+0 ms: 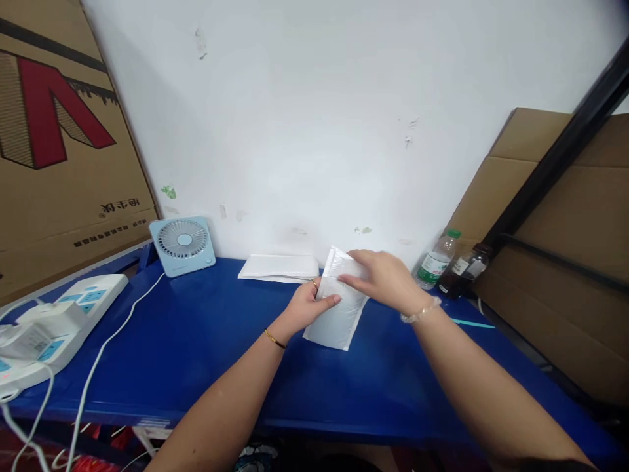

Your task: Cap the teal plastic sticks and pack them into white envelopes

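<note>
A white padded envelope (pixel 334 322) is held tilted over the blue table, its surface slightly wrinkled. My left hand (pixel 310 306) grips its left side, thumb across the front and fingers behind. At the envelope's upper right, my right hand (pixel 382 278) has its thumb on the front face and its fingers over the top edge, pinching it. The upper right part of the envelope is covered by that hand. Behind, near the wall, lies a flat stack of similar white padded envelopes (pixel 278 266).
The blue table (pixel 206 341) meets a white wall. A light-blue fan (pixel 183 245) and a white power strip (pixel 93 308) with cords stand left. At right are a green-capped bottle (pixel 436 261), a dark-liquid bottle (pixel 464 270) and a black metal frame (pixel 555 160). Cardboard (pixel 49 216) flanks the left.
</note>
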